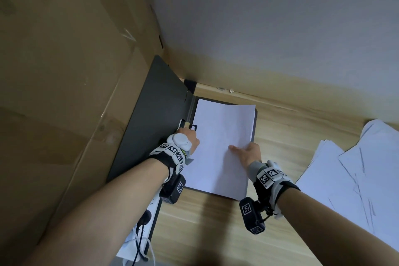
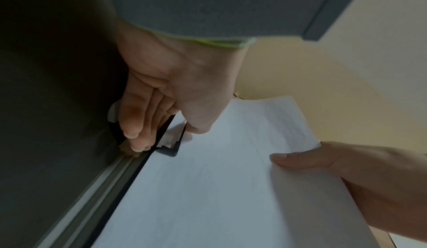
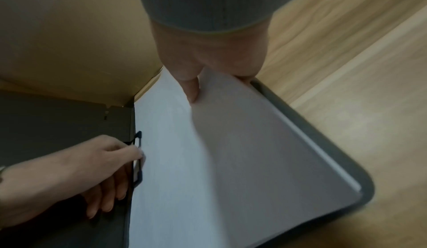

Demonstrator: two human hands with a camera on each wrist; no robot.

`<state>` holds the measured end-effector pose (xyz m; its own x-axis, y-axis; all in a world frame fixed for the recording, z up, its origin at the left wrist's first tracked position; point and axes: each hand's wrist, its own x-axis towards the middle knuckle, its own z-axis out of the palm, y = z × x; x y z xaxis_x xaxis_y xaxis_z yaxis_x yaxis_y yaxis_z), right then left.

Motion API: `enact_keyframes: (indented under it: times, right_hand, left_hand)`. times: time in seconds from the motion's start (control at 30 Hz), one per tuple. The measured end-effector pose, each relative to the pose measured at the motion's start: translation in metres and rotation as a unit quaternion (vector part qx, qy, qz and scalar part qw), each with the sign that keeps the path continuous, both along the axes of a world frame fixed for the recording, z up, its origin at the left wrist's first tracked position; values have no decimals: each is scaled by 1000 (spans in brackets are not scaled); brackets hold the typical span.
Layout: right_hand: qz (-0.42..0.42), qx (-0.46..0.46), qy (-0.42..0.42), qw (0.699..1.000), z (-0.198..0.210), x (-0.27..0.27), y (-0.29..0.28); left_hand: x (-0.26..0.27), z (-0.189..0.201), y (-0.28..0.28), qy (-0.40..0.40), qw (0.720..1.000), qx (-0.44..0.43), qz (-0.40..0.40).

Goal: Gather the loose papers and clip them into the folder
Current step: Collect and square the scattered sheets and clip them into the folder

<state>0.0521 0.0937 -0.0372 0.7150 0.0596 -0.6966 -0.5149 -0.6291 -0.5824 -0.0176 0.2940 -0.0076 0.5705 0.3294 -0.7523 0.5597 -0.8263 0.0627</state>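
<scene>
A dark folder (image 1: 151, 119) lies open on the wooden table, its left cover leaning against a cardboard box. A stack of white papers (image 1: 222, 136) lies in its right half, the right edge lifted and curved. My left hand (image 1: 190, 134) is at the spine and pinches the black clip (image 2: 173, 148) between thumb and fingers (image 2: 136, 135). The clip (image 3: 137, 162) sits on the stack's left edge. My right hand (image 1: 244, 150) grips the stack's right edge, thumb (image 3: 193, 89) on top and fingers beneath. The left wrist view also shows that right hand (image 2: 323, 162) on the stack (image 2: 208, 188).
A spread pile of loose white sheets (image 1: 356, 179) lies on the table at the right. A tall cardboard box (image 1: 64, 71) fills the left. A white power strip (image 1: 152, 211) with cables sits under my left forearm. Bare wood table (image 1: 216, 233) lies in front.
</scene>
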Motion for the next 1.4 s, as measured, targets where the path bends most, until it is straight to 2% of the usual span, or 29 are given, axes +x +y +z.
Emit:
enact_keyframes:
  times: [0.1,0.2,0.33,0.5,0.63,0.77,0.93,1.07,1.17,1.3,1.4]
  right_hand:
    - [1,34,-9,999,7,6,-21]
    - [-37,69,-2,997,17,12,-50]
    - [-74,77,-12,994,41,22,-119]
    - [-117,45,-35,992,65,32,-240]
    - [-143,25,-45,988,74,40,-322]
    - [-152,12,-47,987,65,55,-388]
    - [-141,-1,-41,989,45,81,-469]
    - [-135,-33,-52,989,34,106,-508]
    - [-164,-64,-44,983,16,131,-542]
    - [-257,-111,-51,959,24,152,-555]
    - [-337,-84,-13,938,26,165,-561]
  left_hand:
    - [1,3,-1,5,1000,-2,-1]
    - [0,10,5,20,1000,9,-16]
    - [13,24,-12,10,998,37,-45]
    - [57,48,-95,-4,994,11,-110]
    - [87,46,-182,-41,987,4,-158]
    - [111,48,-264,-93,983,-30,-152]
    - [141,28,-368,-83,983,-82,-144]
    - [155,11,-418,-92,981,-98,-140]
    - [168,-1,-452,-116,981,-109,-107]
    - [184,-18,-476,-215,969,-108,-55]
    - [203,-25,-486,-278,954,-102,-41]
